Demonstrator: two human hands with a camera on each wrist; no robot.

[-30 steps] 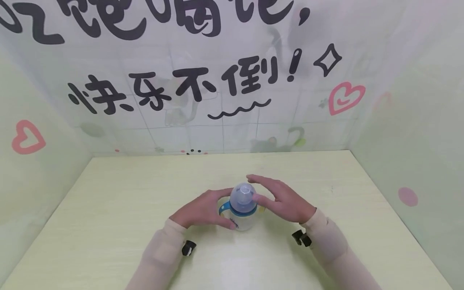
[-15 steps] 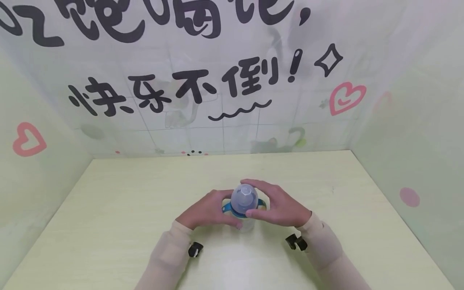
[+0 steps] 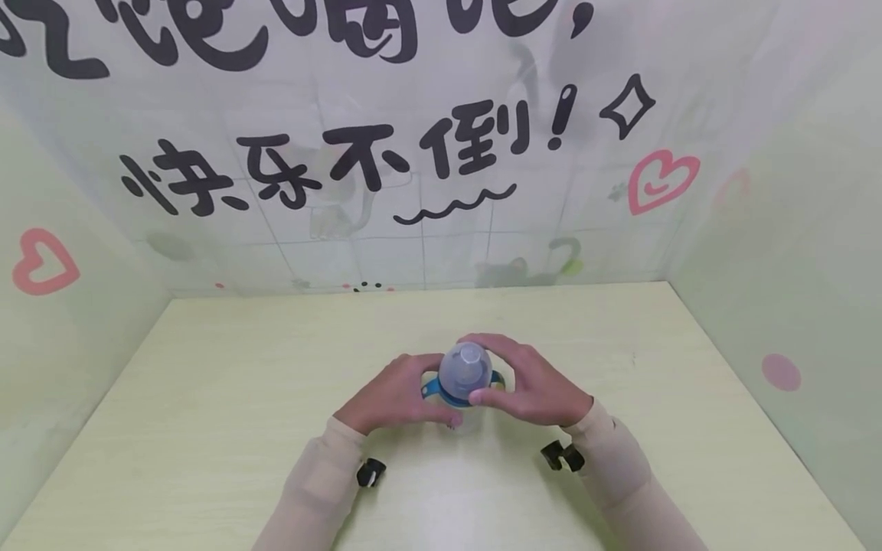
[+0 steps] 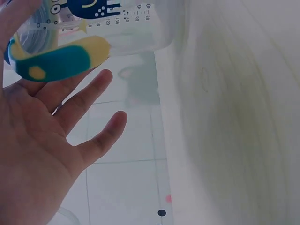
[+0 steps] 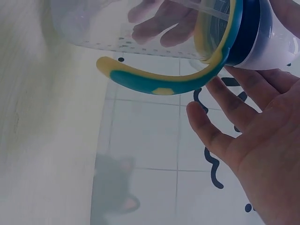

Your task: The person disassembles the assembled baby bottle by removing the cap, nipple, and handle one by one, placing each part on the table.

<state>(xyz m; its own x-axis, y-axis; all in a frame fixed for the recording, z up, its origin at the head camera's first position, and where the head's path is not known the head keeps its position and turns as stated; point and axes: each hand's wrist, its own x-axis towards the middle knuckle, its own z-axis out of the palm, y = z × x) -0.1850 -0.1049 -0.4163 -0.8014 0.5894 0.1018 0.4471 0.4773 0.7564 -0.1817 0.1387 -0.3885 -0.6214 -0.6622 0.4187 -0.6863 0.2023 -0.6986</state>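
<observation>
A baby bottle (image 4: 140,28) with printed measuring marks stands upright on the table. It has two blue-and-yellow side handles (image 5: 159,84), a dark blue collar (image 5: 246,33) and a translucent dome cap (image 3: 463,376). My left hand (image 3: 393,394) holds the bottle's body from the left, thumb at the front and index finger behind. From the right, my right hand (image 3: 540,386) grips the dome cap, its thumb in front near the collar and fingers around the back. In both wrist views the lower fingers spread free of the bottle.
A pale wood-grain table (image 3: 276,337) lies under the bottle. White printed walls, with lettering on the back one (image 3: 386,252), enclose it at the back and both sides. A small black clip-like piece (image 3: 370,472) shows beside the left sleeve, and another (image 3: 562,456) by the right.
My right hand has come down and in from the right, its thumb and fingers now around the cap. The left hand and bottle have shifted slightly.
</observation>
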